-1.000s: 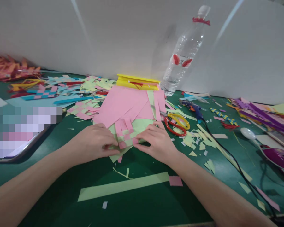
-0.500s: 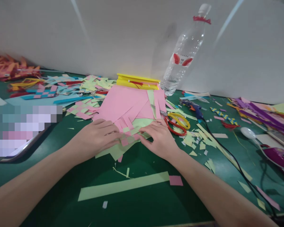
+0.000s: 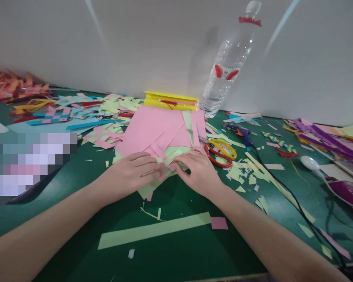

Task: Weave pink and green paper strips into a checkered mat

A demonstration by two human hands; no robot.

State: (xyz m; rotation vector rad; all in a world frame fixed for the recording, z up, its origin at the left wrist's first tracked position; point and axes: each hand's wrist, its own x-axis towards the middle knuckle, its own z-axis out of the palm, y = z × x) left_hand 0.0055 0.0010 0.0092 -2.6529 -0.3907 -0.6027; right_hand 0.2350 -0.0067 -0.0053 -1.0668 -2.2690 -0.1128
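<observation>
Between my hands is a small woven piece of pink and pale green paper strips (image 3: 162,172), mostly covered by fingers. My left hand (image 3: 132,172) is closed over its left side, fingers bent together. From the right, my right hand (image 3: 197,168) pinches its other edge between thumb and fingers. Loose pale green paper (image 3: 148,189) sticks out beneath the weave. Just behind the hands lie pink paper sheets (image 3: 150,125) with cut strips on top. Red and yellow-handled scissors (image 3: 220,152) rest right beside my right hand, their blades partly over the paper.
A tilted-looking plastic bottle (image 3: 228,66) stands by the wall. On the right are a blue glue gun (image 3: 242,134) with a black cord, paper scraps and a white spoon (image 3: 310,163). A long green strip (image 3: 155,231) lies in front. Coloured strips (image 3: 85,102) are heaped at left.
My left hand has slid right along the woven piece, closer to my right hand, and covers more of it. My right hand has stayed nearly in place.
</observation>
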